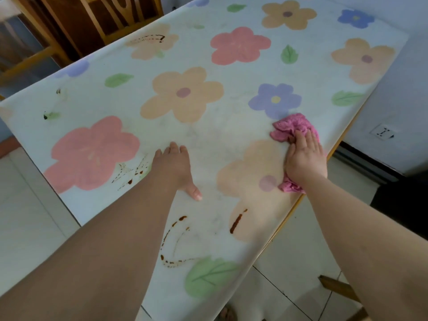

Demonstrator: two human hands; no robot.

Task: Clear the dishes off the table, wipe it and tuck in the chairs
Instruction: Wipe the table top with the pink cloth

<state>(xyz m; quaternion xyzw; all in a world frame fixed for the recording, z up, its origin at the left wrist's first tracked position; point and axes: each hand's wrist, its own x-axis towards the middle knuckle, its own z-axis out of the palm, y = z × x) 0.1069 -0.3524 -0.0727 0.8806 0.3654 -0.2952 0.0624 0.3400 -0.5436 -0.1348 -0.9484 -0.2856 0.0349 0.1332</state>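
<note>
Flowered tablecloth (231,126), brown stains (236,222); left grip (174,167) lies released; right grip (304,158), released, presses pink cloth (289,126).

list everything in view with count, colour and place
table: one, white cloth printed with pastel flowers and leaves, fills the middle
stains: several groups, brown, most towards the near end, one near the far left edge
rag: one, pink, crumpled by the right edge of the table
chairs: two seen in part, brown wood, beyond the far left edge
wall socket: one, white, on the right wall
floor: pale tiles, on both sides of the table
left hand: one, resting flat on the table, middle
right hand: one, pressing down on the rag
</note>
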